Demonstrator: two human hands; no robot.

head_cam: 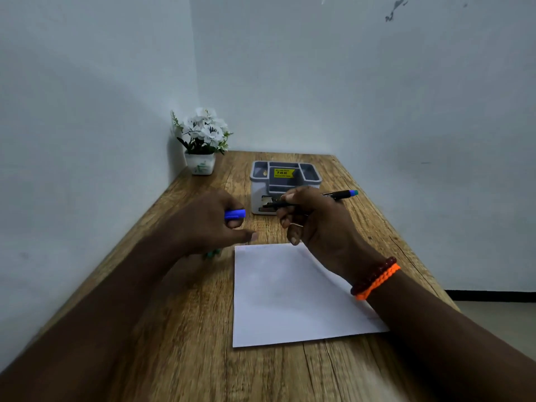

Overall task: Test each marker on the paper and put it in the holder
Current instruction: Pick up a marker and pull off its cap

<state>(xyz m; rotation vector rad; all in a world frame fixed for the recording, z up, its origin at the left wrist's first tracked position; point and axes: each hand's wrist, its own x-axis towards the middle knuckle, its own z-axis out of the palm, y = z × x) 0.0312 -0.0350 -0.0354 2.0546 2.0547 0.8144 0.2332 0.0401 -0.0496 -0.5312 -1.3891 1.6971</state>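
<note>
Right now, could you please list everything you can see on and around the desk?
marker: one, black with a blue end, held above the desk, uncapped.
cap: one, blue, in the left hand.
paper: one sheet, white, near centre of the desk.
holder: one, grey with a yellow sticker, beyond the paper.
flower pot: one, white with white flowers, far left corner.
desk: one, brown wood.
bracelets: two, dark red and orange, right wrist.
left hand: grips the cap.
right hand: fingers grip the marker.
</note>
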